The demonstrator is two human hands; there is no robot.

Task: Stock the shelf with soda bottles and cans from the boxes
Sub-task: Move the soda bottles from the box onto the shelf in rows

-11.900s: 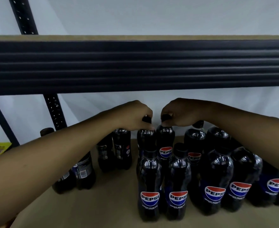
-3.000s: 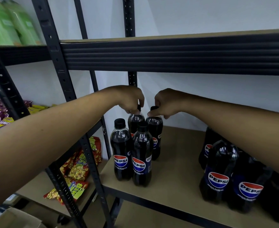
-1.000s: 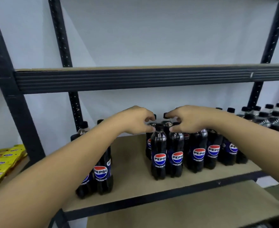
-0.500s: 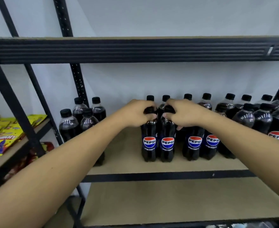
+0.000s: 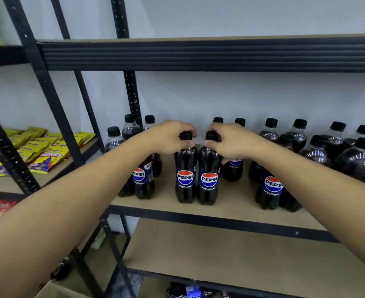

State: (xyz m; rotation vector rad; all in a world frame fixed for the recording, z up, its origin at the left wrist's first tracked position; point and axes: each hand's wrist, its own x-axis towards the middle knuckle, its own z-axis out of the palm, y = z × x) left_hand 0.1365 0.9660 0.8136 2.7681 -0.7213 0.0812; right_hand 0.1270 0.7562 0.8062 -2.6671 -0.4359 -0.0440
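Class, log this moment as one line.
left hand: grips cap of left dark plastic Pepsi bottle | right hand: grips cap of right dark plastic Pepsi bottle | bottles: upright, side by side, on tan shelf board

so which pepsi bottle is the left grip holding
The left dark plastic Pepsi bottle of the front-centre pair; the left grip holds its black cap.

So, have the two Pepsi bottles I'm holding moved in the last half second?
Yes. The two Pepsi bottles have shifted left along the shelf: away from the right-hand bottle group, closer to the cluster by the upright post.
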